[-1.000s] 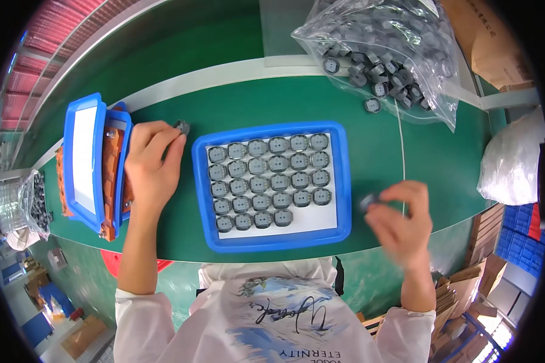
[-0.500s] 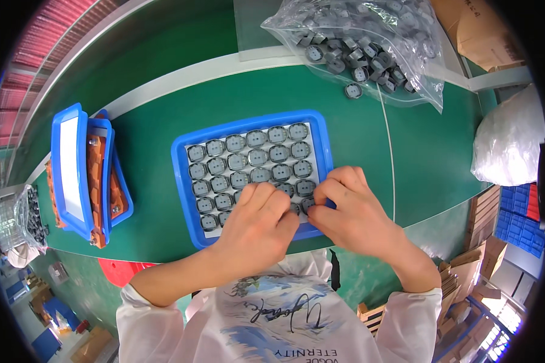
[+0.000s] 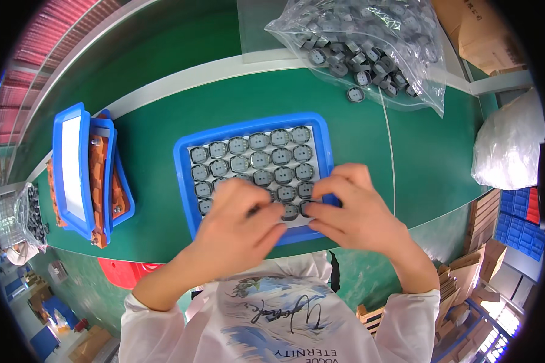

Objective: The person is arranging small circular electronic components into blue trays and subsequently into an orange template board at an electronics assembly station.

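A blue tray with a white floor lies on the green table, filled with rows of round grey parts. Both hands are over its near rows. My left hand has its fingers curled down on a grey part in the near row, which it mostly hides. My right hand pinches another grey part at the tray's near right corner, with its fingers also lying over the blue rim. The two hands almost touch.
A clear plastic bag full of the same grey parts lies at the back, with one loose part in front of it. A stack of blue trays with orange inserts stands at the left. A white bag sits at the right table end.
A second ago my hands were apart, left by the stacked trays, right beyond the tray's right edge, each with a part. They have since come together over the tray's near rows and stay there.
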The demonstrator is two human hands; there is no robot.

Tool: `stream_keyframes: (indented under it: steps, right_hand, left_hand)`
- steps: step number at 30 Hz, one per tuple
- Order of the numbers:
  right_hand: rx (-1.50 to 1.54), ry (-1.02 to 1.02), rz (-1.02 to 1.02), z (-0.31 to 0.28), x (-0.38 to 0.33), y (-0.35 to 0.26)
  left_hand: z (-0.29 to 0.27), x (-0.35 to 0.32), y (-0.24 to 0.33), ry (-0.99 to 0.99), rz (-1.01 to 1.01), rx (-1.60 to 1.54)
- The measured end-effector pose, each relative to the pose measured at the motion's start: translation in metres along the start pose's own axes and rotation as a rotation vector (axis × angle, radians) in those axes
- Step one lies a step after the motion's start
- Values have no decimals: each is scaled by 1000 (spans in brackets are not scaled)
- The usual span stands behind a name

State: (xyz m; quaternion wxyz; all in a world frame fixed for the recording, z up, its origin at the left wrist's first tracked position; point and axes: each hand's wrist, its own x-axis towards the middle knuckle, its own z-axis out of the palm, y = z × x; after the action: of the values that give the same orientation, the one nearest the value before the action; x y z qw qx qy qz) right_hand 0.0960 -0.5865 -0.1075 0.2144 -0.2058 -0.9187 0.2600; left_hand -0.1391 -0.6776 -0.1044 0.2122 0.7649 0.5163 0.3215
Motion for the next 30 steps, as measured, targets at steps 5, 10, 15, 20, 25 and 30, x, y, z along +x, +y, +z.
stream_keyframes:
  steps: [5, 10, 15, 20, 25, 30]
  right_hand:
    - [143, 201, 420, -11, -10, 1]
    - [594, -1, 839, -5, -7, 7]
    - [748, 55, 895, -16, 15, 0]
    - [770, 87, 769, -42, 84, 5]
    - [639, 134, 546, -70, 201, 29]
    - [701, 94, 507, -29, 332, 87]
  left_hand:
    - [-37, -49, -18, 266, -446, 30]
    - [-35, -74, -25, 414, -704, -906]
    - [-62, -60, -19, 524, -638, -1099]
    - [-126, -18, -43, 481, -634, -1112]
    - [-226, 63, -86, 423, -681, -940]
    - [-294, 109, -188, 445, -737, -736]
